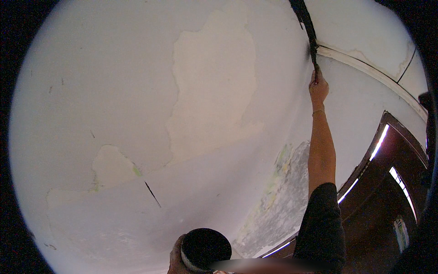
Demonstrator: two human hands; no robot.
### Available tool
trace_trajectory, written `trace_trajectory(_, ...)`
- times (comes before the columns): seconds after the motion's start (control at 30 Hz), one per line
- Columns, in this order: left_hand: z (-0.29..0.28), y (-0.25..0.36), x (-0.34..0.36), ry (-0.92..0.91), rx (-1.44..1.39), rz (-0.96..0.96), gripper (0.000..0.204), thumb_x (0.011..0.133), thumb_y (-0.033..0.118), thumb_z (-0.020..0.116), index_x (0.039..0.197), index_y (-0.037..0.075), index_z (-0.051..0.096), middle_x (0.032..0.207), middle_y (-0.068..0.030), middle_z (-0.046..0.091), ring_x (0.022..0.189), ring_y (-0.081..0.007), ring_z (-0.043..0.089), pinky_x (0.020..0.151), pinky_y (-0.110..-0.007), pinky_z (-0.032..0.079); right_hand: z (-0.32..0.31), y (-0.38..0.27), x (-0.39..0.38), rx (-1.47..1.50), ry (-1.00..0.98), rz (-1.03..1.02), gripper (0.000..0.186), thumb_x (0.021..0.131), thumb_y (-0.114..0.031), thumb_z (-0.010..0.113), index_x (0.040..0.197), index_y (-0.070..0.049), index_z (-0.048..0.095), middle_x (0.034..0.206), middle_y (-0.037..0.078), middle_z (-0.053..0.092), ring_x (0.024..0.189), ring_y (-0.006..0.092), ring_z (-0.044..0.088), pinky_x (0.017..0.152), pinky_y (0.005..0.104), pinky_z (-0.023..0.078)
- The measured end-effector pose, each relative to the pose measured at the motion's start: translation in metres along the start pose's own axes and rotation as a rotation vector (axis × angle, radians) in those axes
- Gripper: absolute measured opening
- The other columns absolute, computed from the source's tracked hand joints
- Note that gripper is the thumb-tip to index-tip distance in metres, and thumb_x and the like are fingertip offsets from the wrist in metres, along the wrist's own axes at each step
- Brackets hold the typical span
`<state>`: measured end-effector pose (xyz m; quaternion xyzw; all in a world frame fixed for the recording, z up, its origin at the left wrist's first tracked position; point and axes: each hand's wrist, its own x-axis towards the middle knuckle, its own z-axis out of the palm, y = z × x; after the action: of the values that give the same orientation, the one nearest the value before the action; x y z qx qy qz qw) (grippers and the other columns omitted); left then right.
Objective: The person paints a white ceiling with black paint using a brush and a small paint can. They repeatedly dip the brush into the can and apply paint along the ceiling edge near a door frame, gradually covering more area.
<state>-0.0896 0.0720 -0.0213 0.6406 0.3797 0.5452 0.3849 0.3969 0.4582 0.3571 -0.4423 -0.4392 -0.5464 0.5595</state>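
High on the right, my right hand [319, 87] is closed round a slim paintbrush [316, 74] with a dark, reddish handle. The arm is stretched far up. The brush meets the lower end of a black band [308, 27] with rough edges on the pale surface, so its tip is hard to tell from the band. At the bottom edge, my left hand [175, 256] grips the side of a round container [183, 259]. Its opening looks black inside; what is in it cannot be made out. Only part of the left hand shows.
The broad pale surface [127, 91] has peeling, stained patches and a grey, greenish rough area [285, 201]. A cream moulding [365, 63] curves off to the right from beside the band. Lower right is a dark brown framed opening [365, 205] with bright slits.
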Motion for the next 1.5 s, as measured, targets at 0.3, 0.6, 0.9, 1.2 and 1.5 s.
trace_trajectory(0.3, -0.003, -0.002, -0.003, 0.003, -0.018, -0.017, 0.136, 0.041, 0.033, 0.095, 0.148, 0.001, 0.016, 0.139, -0.0209, 0.045, 0.131, -0.0300, 0.044, 0.110, -0.042, 0.034, -0.035, -0.049, 0.048, 0.196, 0.216, -0.216, 0.028, 0.091, -0.024, 0.064, 0.118, -0.018, 0.065, 0.062, 0.010, 0.058, 0.054, 0.0259, 0.057, 0.047, 0.0388, 0.045)
trace_trajectory(0.6, -0.004, 0.001, -0.004, -0.019, -0.047, -0.004, 0.137, 0.041, 0.032, 0.095, 0.149, 0.002, 0.016, 0.139, -0.0206, 0.045, 0.130, -0.0298, 0.044, 0.110, -0.043, 0.034, -0.039, -0.064, 0.096, 0.078, 0.069, -0.376, 0.017, 0.092, -0.027, 0.060, 0.102, -0.016, 0.067, 0.063, 0.012, 0.061, 0.057, 0.0314, 0.061, 0.051, 0.0440, 0.048)
trace_trajectory(0.9, -0.009, 0.013, -0.011, -0.036, -0.067, -0.012, 0.137, 0.041, 0.031, 0.095, 0.149, 0.003, 0.015, 0.139, -0.0203, 0.045, 0.130, -0.0296, 0.044, 0.110, -0.043, 0.035, -0.060, -0.014, 0.061, 0.021, -0.134, -0.246, 0.021, 0.093, -0.028, 0.058, 0.106, -0.014, 0.067, 0.066, 0.012, 0.063, 0.059, 0.0318, 0.062, 0.051, 0.0449, 0.048)
trace_trajectory(1.2, -0.004, 0.009, -0.007, -0.031, -0.077, -0.016, 0.138, 0.040, 0.031, 0.095, 0.149, 0.003, 0.015, 0.139, -0.0199, 0.046, 0.130, -0.0293, 0.044, 0.110, -0.043, 0.035, -0.035, -0.049, 0.093, 0.096, 0.018, -0.367, 0.021, 0.093, -0.028, 0.057, 0.108, -0.016, 0.065, 0.074, 0.013, 0.065, 0.064, 0.0326, 0.063, 0.053, 0.0447, 0.049)
trace_trajectory(1.5, -0.006, 0.011, -0.010, -0.040, -0.090, -0.015, 0.138, 0.040, 0.030, 0.095, 0.149, 0.004, 0.014, 0.139, -0.0196, 0.046, 0.130, -0.0291, 0.044, 0.110, -0.043, 0.035, -0.043, -0.011, 0.055, -0.037, -0.179, -0.238, 0.028, 0.094, -0.027, 0.057, 0.119, -0.016, 0.064, 0.080, 0.013, 0.068, 0.065, 0.0307, 0.065, 0.055, 0.0418, 0.051)
